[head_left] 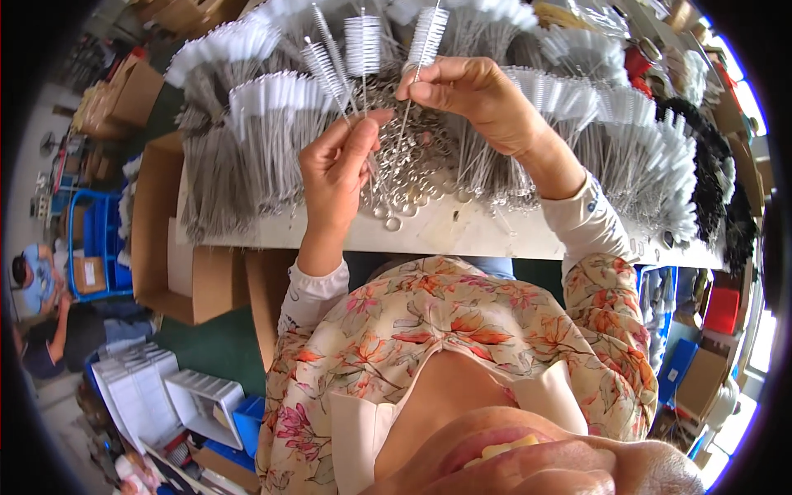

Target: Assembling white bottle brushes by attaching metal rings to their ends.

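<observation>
My left hand [337, 169] is closed, with thumb and fingers pinching the wire stems of a few white-bristled wire brushes [363, 48] that fan upward. Higher and to the right, my right hand [478, 92] pinches the stem of one more white wire brush [428, 35], its bristle head up and its stem slanting down to the left. Below and between the hands lies a heap of small metal rings [404, 186] on the white table [445, 231]. Whether a ring hangs on any held stem is too small to tell.
Bundles of white brushes [280, 103] line the table's left side and more brushes [577, 107] stand at right. Black brushes [705, 165] are at the far right. An open cardboard box [219, 285] adjoins the table's left end. People [49, 330] sit at far left.
</observation>
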`<state>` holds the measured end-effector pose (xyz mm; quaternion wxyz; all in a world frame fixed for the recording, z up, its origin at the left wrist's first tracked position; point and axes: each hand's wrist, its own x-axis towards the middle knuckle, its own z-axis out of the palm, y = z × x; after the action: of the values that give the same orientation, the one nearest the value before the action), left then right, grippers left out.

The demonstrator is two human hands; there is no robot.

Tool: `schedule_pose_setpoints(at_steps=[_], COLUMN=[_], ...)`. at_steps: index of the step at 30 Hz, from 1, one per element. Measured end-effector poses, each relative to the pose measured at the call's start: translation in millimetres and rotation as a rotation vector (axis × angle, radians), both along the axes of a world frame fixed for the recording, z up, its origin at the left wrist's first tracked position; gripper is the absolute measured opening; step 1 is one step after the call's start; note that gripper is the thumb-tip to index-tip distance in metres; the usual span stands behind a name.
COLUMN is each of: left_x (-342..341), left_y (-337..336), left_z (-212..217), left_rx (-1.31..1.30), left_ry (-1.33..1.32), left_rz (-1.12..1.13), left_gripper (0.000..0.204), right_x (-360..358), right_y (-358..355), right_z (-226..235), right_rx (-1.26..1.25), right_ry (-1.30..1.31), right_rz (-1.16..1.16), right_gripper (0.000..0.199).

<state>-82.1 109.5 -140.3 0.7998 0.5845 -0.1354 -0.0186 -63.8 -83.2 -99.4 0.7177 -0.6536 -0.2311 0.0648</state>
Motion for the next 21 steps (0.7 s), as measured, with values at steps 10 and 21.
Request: schedule_pose_setpoints(at_steps=[10,21], left_x=[-14,-20], left_y=[35,28], left_z=[-17,-47], left_rx=[0.122,0.131], left_ry=[-0.019,-0.500], left_rz=[0.055,0.290], left_gripper=[0.020,0.011], right_x=[7,-62], right_y=[65,68], right_z=[-30,-65], right_rx=[0.144,-0.120], right_ry=[0.060,0.166], right_rz=[0.062,-0.236], right_gripper=[0.016,0.042])
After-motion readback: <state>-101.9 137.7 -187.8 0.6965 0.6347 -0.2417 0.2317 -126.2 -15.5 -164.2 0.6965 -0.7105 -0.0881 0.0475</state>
